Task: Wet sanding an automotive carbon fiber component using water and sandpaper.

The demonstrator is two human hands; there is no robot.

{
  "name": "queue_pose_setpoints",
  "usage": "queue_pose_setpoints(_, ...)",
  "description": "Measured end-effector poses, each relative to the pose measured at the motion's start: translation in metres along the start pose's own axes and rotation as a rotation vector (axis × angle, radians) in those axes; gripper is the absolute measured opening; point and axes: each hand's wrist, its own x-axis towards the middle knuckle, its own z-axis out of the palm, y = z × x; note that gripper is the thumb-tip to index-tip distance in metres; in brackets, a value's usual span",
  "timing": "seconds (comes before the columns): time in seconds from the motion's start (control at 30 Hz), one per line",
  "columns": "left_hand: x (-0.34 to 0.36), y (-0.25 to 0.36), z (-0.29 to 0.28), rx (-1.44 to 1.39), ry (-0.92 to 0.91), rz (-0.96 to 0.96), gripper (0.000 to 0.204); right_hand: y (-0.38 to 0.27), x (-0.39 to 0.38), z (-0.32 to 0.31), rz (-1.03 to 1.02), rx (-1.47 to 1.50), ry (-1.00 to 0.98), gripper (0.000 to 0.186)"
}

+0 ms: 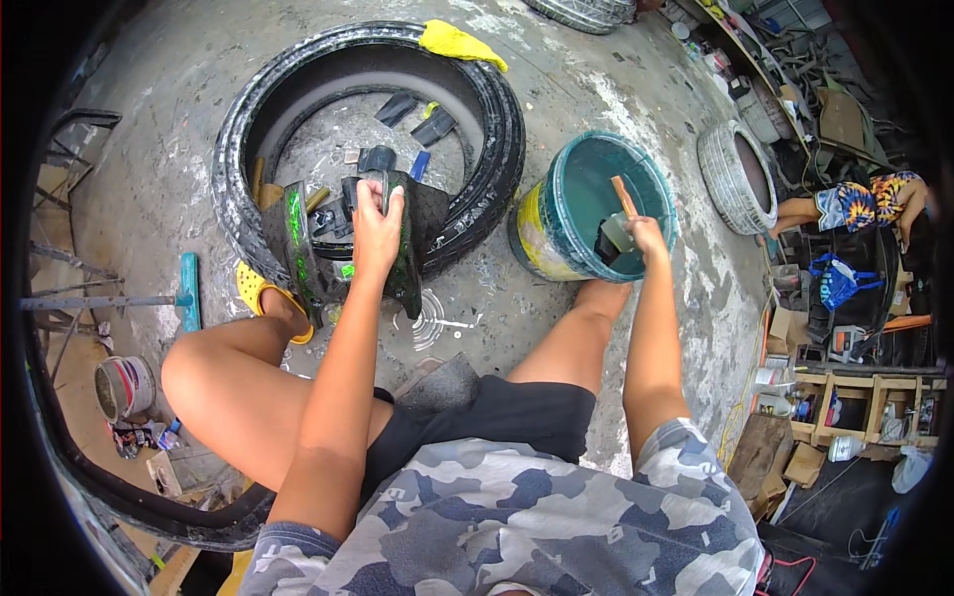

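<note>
My left hand grips a dark rubber piece above a curved black tire section with green markings, which leans inside the front of a large tire lying flat. Several dark pieces, a blue block and yellowish strips lie inside the ring. My right hand is closed on a grey-green rectangular piece with a black part, over a bucket of murky teal liquid. A wooden stick rises beside that piece; whether I hold it too I cannot tell.
A yellow cloth drapes over the tire's rim. A squeegee and pail are at left, near my yellow clog. At right are a standing tire, another person in patterned clothing and cluttered wooden shelving.
</note>
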Motion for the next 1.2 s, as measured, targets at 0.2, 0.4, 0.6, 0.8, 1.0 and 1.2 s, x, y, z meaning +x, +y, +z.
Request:
queue_pose_setpoints(0.2,-0.006,-0.002,0.005,0.098,0.215,0.278,0.033,0.029,0.013,0.028,-0.005,0.07,0.032,0.025)
queue_pose_setpoints(0.4,-0.012,-0.002,-0.002,0.275,0.276,0.591,0.021,-0.041,-0.032,0.013,-0.255,0.775,0.044,0.024)
queue_pose_setpoints(0.6,-0.015,0.006,-0.005,0.192,0.145,0.615,0.017,-0.139,-0.132,0.088,-0.371,1.072,-0.225,0.023)
queue_pose_setpoints(0.8,-0.017,0.015,-0.007,0.183,-0.045,0.573,0.04,-0.182,-0.209,0.164,-0.335,1.264,-0.481,0.045)
queue_pose_setpoints(1.0,-0.015,0.01,-0.008,0.131,-0.055,0.575,0.034,-0.183,-0.22,0.185,-0.302,1.285,-0.616,0.052)
queue_pose_setpoints(1.2,-0.011,0.011,-0.011,0.048,-0.123,0.538,0.03,-0.185,-0.224,0.178,-0.128,1.352,-0.825,0.04)
